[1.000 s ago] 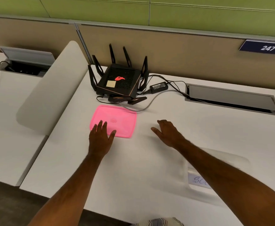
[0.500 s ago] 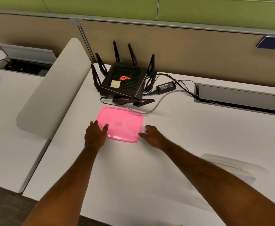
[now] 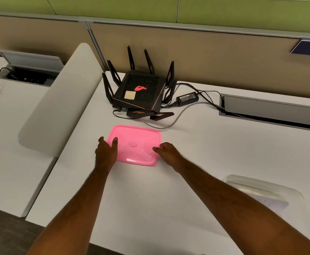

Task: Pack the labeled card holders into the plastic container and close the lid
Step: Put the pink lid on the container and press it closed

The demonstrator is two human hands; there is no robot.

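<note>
Both hands have closed in on the pink lid (image 3: 137,144), which lies flat on the white desk (image 3: 150,199). The left hand (image 3: 106,153) pinches its left edge, thumb on top. The right hand (image 3: 167,152) pinches its right edge with curled fingers.

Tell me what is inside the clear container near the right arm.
Pale, white card-like pieces show through the clear container; their labels are unreadable, and the right forearm hides its near side.
</note>
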